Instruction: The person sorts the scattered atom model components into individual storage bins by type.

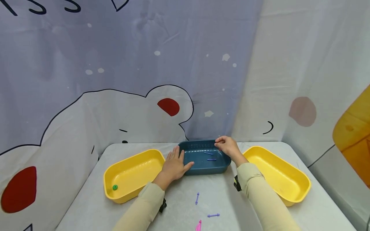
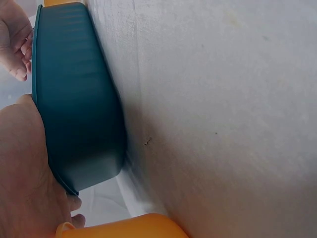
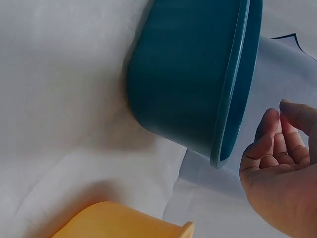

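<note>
A dark teal plastic basin [image 1: 206, 170] stands at the far edge of the table with two small purple rods [image 1: 211, 159] inside. My left hand [image 1: 173, 165] rests with fingers spread over the basin's left end, thumb reaching over its near rim. At the basin's far right corner is my right hand [image 1: 228, 146], fingers loosely bent above the rim. In the right wrist view, the right hand [image 3: 282, 148] has thumb and fingertips close together, with no object showing between them. The left wrist view shows the left hand [image 2: 22, 168] against the basin's rim.
A yellow basin [image 1: 111, 170] with a green ring [image 1: 115, 187] stands at left; another yellow basin [image 1: 303, 186] is at right. Nearer on the white-covered table lie a purple rod with knobbed ends [image 1: 197, 198], a similar purple rod [image 1: 213, 215] and a pink piece [image 1: 198, 225].
</note>
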The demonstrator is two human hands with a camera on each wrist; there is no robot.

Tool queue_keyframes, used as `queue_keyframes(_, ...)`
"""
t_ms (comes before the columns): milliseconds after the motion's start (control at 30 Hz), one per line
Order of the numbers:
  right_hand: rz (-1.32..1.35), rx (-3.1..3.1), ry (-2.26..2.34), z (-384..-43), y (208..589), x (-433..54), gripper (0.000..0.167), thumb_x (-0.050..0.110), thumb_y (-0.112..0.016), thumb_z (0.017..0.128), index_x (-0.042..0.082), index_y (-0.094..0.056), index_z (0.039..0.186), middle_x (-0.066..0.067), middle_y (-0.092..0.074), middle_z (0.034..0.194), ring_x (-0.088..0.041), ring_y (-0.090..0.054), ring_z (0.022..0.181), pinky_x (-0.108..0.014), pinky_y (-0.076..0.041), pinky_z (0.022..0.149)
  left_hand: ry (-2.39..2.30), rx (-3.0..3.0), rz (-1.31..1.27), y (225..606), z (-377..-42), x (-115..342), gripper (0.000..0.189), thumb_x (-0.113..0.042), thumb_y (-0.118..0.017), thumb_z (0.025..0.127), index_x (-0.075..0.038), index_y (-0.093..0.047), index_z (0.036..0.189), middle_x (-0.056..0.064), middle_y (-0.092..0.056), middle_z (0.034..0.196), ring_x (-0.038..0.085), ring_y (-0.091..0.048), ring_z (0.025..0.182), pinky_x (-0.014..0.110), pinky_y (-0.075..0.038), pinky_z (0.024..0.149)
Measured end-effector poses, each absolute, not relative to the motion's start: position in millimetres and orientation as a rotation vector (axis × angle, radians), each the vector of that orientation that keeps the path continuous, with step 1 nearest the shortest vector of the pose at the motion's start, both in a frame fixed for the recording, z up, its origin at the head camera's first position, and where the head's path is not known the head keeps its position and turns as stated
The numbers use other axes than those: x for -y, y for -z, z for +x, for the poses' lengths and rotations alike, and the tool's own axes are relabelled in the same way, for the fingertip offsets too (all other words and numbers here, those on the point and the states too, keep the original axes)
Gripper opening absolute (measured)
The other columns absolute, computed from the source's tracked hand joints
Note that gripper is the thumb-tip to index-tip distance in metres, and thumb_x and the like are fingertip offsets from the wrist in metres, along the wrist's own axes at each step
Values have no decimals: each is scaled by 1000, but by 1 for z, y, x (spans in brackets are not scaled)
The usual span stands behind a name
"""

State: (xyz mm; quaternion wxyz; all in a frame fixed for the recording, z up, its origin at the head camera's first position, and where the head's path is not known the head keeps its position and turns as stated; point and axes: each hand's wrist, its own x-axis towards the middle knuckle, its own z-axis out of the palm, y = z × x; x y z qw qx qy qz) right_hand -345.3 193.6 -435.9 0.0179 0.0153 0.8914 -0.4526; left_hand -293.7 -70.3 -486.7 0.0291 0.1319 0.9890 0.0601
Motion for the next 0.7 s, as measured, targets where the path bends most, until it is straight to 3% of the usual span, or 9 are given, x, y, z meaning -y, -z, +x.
queue_keyframes(167, 11, -2792, 1383, -344, 439, -195, 17, 16, -70, 96, 5, -70, 108, -12, -71, 97, -32, -69, 89, -32, -55, 75, -198, -3053, 409, 486, -294, 70, 93, -75, -24, 98, -7, -23, 161, 16, -8, 170, 31, -8, 157, 49, -12, 126)
queue_keyframes(433, -81, -2719, 1407, -332, 441, -189, 18, 20, -68, 98, 7, -70, 111, -8, -71, 97, -34, -66, 92, -33, -55, 77, -222, -3053, 399, 482, -292, 71, 92, -75, -26, 99, -7, -24, 161, 17, -10, 169, 31, -10, 157, 49, -11, 126)
queue_keyframes(700, -188, -2664, 1416, -308, 444, -191, 20, 18, -68, 97, 6, -69, 114, -10, -70, 98, -25, -65, 86, -43, -56, 85, -187, -3054, 382, 484, -294, 69, 92, -74, -27, 99, -7, -25, 161, 17, -10, 169, 31, -10, 157, 49, -13, 126)
